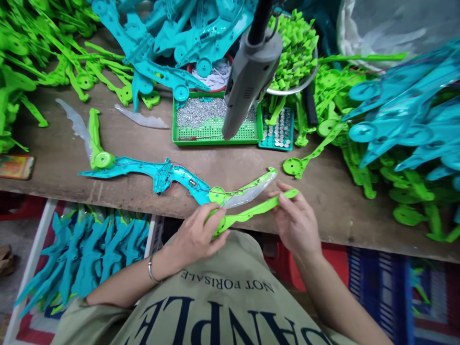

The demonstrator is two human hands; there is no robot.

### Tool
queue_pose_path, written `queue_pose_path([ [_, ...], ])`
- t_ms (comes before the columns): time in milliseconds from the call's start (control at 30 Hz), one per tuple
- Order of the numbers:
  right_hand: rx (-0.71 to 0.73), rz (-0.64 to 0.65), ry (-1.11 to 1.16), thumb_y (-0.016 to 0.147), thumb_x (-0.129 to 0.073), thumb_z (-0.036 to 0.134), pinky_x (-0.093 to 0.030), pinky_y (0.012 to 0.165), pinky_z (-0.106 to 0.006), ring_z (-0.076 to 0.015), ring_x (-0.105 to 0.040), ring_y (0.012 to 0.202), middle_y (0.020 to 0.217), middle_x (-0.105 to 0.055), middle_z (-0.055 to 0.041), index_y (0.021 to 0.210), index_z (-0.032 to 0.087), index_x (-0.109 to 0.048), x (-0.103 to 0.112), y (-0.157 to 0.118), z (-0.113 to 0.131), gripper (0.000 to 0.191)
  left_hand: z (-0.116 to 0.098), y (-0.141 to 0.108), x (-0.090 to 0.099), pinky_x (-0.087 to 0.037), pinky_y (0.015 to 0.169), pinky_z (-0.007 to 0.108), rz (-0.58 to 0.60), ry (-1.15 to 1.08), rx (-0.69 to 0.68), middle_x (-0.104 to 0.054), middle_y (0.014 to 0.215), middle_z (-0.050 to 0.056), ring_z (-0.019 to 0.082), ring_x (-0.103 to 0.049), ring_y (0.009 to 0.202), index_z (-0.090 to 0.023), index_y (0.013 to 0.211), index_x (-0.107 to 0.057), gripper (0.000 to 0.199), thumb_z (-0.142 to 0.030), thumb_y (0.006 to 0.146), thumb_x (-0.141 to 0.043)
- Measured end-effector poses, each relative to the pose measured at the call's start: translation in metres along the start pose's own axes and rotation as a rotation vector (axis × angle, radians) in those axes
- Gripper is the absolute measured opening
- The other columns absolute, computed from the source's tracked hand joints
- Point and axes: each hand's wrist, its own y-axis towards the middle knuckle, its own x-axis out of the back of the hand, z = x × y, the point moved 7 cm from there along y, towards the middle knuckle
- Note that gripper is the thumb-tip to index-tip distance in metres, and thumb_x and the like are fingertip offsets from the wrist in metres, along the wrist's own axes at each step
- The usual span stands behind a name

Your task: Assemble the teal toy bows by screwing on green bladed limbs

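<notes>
My left hand [199,232] is closed on the wide end of a green plastic limb piece [255,210], which its fingers partly cover. The narrow end of that piece is pinched in my right hand [298,220]. Just beyond, a blue plastic bow-shaped body [131,166] lies on the table with thin wires and small electronic parts inside. A green limb [247,187] carrying a clear plastic strip [253,192] is at the body's right end, near my left fingers. Another green limb [95,136] stands out from its left end, next to a translucent strip [79,123].
A green tray [215,139] of small screws and a blue tray [283,127] of round metal pieces stand behind. Over them hangs a grey electric screwdriver [247,72]. Blue parts [406,115] and green parts [53,52] are heaped around. A crate [38,254] of blue bodies stands lower left.
</notes>
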Motion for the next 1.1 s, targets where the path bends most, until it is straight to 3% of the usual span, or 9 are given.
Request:
queue_pose_path([
  [133,0.032,-0.113,-0.063,0.075,-0.083,0.044,-0.056,0.064,-0.03,-0.0134,-0.063,0.064,0.076,-0.062,0.0036,0.106,0.025,-0.064,0.025,0.017,-0.004,0.04,0.003,0.003,0.002,-0.064,0.089,0.039,-0.049,0.109,-0.059,-0.069,0.113,0.018,0.027,-0.07,0.105,-0.01,0.133,-0.054,0.041,-0.026,0.096,-0.063],
  [333,0.08,-0.184,-0.22,0.071,-0.084,0.05,-0.059,0.061,-0.029,-0.0125,-0.065,0.062,0.077,-0.069,0.0001,0.095,0.021,-0.07,0.032,0.044,0.006,0.041,0.01,0.023,-0.012,-0.064,0.091,0.044,-0.097,0.151,-0.105,-0.07,0.116,0.019,0.03,-0.07,0.113,-0.009,0.13,-0.057,0.035,-0.022,0.098,-0.059],
  [600,0.03,-0.125,-0.353,0.065,-0.083,0.054,-0.06,0.057,-0.029,-0.0125,-0.064,0.058,0.074,-0.072,-0.0026,0.092,0.017,-0.072,0.025,0.076,0.008,0.047,0.027,0.023,-0.029,-0.06,0.102,0.051,-0.104,0.142,-0.035,-0.066,0.124,0.02,0.033,-0.066,0.122,-0.011,0.134,-0.057,0.04,-0.024,0.097,-0.062],
  [867,-0.057,-0.095,-0.374,0.064,-0.084,0.046,-0.06,0.052,-0.025,-0.0113,-0.064,0.052,0.07,-0.072,-0.0018,0.09,0.016,-0.072,0.024,0.083,0.008,0.042,0.034,0.029,-0.033,-0.061,0.094,0.046,-0.015,0.081,0.035,-0.062,0.12,0.018,0.03,-0.065,0.112,-0.013,0.139,-0.052,0.04,-0.023,0.1,-0.056],
  [1100,-0.026,-0.059,-0.451,0.071,-0.082,0.041,-0.062,0.052,-0.025,-0.0133,-0.067,0.055,0.068,-0.073,-0.0037,0.094,0.013,-0.077,0.025,0.09,0.008,0.036,0.036,0.029,-0.043,-0.051,0.099,0.051,0.058,0.122,0.039,-0.063,0.123,0.019,0.032,-0.06,0.112,-0.013,0.136,-0.057,0.038,-0.028,0.103,-0.05],
])
